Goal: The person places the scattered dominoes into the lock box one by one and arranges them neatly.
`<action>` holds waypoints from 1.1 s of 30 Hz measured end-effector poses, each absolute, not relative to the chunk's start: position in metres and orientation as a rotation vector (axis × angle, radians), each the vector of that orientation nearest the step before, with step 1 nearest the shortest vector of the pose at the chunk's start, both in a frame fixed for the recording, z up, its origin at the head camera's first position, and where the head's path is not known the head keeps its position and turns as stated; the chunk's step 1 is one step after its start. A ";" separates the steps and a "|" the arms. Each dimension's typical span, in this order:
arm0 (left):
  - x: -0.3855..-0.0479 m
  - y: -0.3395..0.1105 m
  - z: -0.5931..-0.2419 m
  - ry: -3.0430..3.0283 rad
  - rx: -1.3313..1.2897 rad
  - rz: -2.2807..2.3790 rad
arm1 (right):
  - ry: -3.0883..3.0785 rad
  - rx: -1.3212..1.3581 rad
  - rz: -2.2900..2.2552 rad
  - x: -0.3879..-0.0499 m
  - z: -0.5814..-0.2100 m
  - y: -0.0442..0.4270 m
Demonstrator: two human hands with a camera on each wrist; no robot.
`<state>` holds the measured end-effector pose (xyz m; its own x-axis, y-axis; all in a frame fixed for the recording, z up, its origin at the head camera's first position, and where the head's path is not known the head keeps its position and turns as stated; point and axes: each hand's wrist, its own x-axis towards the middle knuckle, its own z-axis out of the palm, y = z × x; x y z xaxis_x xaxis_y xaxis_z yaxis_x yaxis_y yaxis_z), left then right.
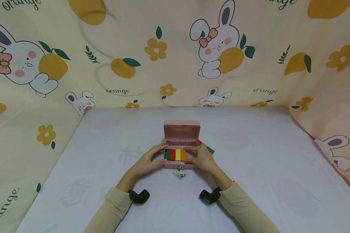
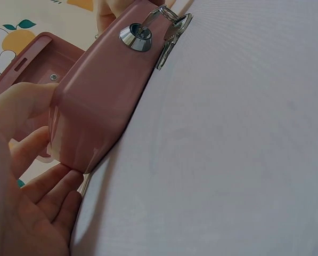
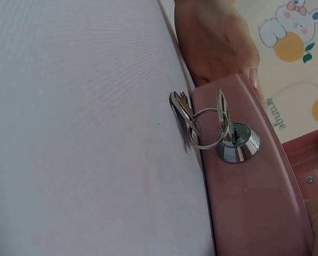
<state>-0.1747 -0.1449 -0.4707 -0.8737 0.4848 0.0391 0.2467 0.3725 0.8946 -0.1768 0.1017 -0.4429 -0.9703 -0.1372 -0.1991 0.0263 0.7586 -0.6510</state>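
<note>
A pink metal box [image 1: 189, 166] stands with its lid [image 1: 182, 132] raised in the middle of the table. Inside, green [image 1: 167, 154], red [image 1: 172, 154], yellow [image 1: 178, 154] and orange [image 1: 183, 154] blocks lie side by side at the left. My left hand [image 1: 148, 161] grips the box's left end, thumb at the front rim and fingers along the side. Reaching into the box, my right hand [image 1: 202, 158] pinches the orange block between thumb and finger; the wrist views hide this contact. Keys [image 3: 185, 109] on a ring hang from the front lock [image 2: 136, 37].
Behind the box's right side, partly hidden by my right hand, lie a red piece [image 1: 199, 142] and a green piece [image 1: 210, 149]. A white cloth covers the table [image 1: 250, 155]. A rabbit-and-orange patterned curtain [image 1: 175, 77] rises along the back and sides.
</note>
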 end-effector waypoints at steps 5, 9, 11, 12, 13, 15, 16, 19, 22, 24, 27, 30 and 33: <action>-0.174 -0.145 -0.470 2.392 0.629 1.499 | 2.737 -0.122 -1.028 -0.175 -0.440 0.102; -0.175 -0.145 -0.470 2.394 0.620 1.491 | 2.750 -0.182 -1.048 -0.174 -0.440 0.104; -0.175 -0.145 -0.470 2.396 0.629 1.494 | 2.746 -0.201 -1.073 -0.174 -0.441 0.104; -0.175 -0.145 -0.471 2.397 0.636 1.496 | 2.728 -0.204 -1.096 -0.175 -0.443 0.104; -0.175 -0.145 -0.471 2.395 0.640 1.501 | 2.724 -0.212 -1.109 -0.175 -0.443 0.105; -0.175 -0.146 -0.471 2.393 0.643 1.506 | 2.717 -0.229 -1.130 -0.175 -0.443 0.105; -0.175 -0.146 -0.471 2.391 0.641 1.506 | 2.715 -0.238 -1.136 -0.176 -0.444 0.105; -0.175 -0.146 -0.472 2.385 0.631 1.507 | 2.716 -0.261 -1.140 -0.177 -0.445 0.107; -0.175 -0.147 -0.473 2.381 0.622 1.506 | 2.708 -0.271 -1.159 -0.178 -0.447 0.108; -0.174 -0.147 -0.473 2.376 0.623 1.510 | 2.714 -0.282 -1.165 -0.178 -0.448 0.109; -0.174 -0.146 -0.474 2.370 0.635 1.517 | 2.728 -0.341 -1.181 -0.176 -0.447 0.113; -0.175 -0.146 -0.474 2.370 0.646 1.520 | 2.732 -0.373 -1.194 -0.174 -0.444 0.117; -0.176 -0.146 -0.473 2.378 0.648 1.519 | 2.707 -0.343 -1.220 -0.171 -0.440 0.121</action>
<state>-0.1755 -0.1458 -0.4734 -0.8711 0.4901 0.0307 0.2338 0.3590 0.9036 -0.1711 0.1215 -0.4401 -0.9623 -0.2685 -0.0446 -0.1443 0.6424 -0.7526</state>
